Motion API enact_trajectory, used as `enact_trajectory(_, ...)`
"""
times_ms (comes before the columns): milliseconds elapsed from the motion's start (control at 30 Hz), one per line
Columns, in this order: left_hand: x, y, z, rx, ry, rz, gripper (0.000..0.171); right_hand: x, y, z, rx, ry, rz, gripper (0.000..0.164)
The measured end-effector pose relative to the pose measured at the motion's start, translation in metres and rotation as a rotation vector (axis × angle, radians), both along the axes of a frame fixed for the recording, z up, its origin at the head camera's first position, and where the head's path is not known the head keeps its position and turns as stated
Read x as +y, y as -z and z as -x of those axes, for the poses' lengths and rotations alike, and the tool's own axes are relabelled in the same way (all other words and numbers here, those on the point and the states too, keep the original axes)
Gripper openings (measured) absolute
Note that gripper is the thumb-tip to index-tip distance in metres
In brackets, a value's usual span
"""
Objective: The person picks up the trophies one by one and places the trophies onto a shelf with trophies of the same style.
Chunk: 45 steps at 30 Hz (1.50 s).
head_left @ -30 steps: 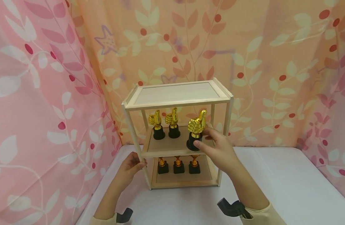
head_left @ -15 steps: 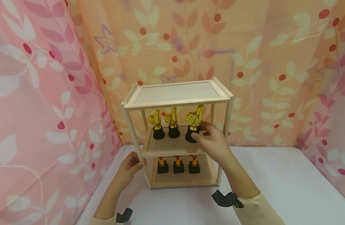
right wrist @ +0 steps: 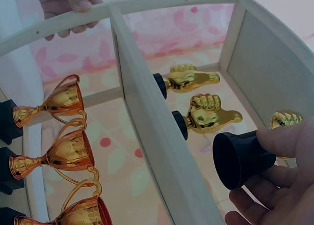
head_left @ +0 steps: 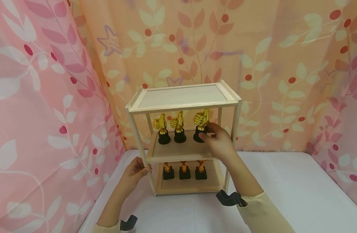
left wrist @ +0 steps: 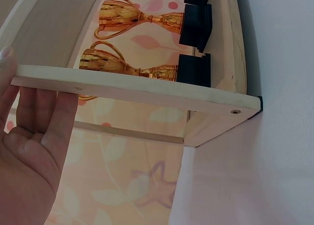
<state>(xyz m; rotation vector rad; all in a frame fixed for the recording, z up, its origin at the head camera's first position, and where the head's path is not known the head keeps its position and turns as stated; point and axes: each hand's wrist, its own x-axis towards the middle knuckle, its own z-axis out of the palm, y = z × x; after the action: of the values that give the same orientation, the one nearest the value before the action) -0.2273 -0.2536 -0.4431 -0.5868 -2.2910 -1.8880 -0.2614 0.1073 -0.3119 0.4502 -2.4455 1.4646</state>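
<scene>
My right hand (head_left: 221,142) pinches the black base of a gold thumbs-up trophy (head_left: 200,119) between thumb and fingers, upright at the right part of the middle shelf. In the right wrist view the underside of its base (right wrist: 228,161) shows, close to the middle board (right wrist: 147,122). Two matching trophies, one on the left (head_left: 164,137) and one nearer the centre (head_left: 179,136), stand to its left. My left hand (head_left: 134,173) grips the left front post of the wooden rack (head_left: 184,108); in the left wrist view its fingers (left wrist: 59,122) curl behind that post.
Three gold cup trophies with black bases, one of them in the middle (head_left: 184,173), stand on the bottom shelf. The rack rests on a white-covered table (head_left: 271,181). Floral curtains (head_left: 268,64) enclose the back and sides. The rack's top board lies just above the thumbs-up trophies.
My right hand has carried the thumbs-up trophy further back into the middle shelf, in line with the other two. The left hand and the rack have stayed put.
</scene>
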Motion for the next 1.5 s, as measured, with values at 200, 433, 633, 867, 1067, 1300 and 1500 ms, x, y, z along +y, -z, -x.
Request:
enact_trajectory(200, 0.0, 0.0, -0.001, -0.003, -0.001, -0.005, 0.028, -0.002, 0.003, 0.009, -0.005, 0.004, 0.007, 0.051)
enact_trajectory(433, 0.001, -0.001, -0.001, -0.012, -0.009, 0.004, 0.029, -0.002, 0.005, 0.019, 0.004, 0.02, -0.011, 0.05)
enact_trajectory(633, 0.001, -0.001, -0.001, -0.02, -0.016, 0.013, 0.03, -0.002, 0.007, 0.027, -0.007, 0.015, -0.024, 0.049)
enact_trajectory(867, 0.001, -0.002, -0.001, -0.011, -0.018, 0.013, 0.028, -0.003, 0.008, 0.032, -0.01, 0.02, -0.043, 0.048)
enact_trajectory(1067, 0.001, 0.0, -0.001, -0.001, -0.016, 0.013, 0.028, -0.004, 0.009, 0.037, -0.029, 0.035, -0.064, 0.049)
enact_trajectory(1300, 0.0, -0.001, -0.002, -0.008, -0.014, 0.01, 0.028, -0.005, 0.012, 0.043, -0.066, 0.046, -0.098, 0.053)
enact_trajectory(1500, 0.001, -0.002, -0.002, -0.001, -0.008, 0.014, 0.028, -0.005, 0.013, 0.045, -0.097, 0.04, -0.09, 0.054)
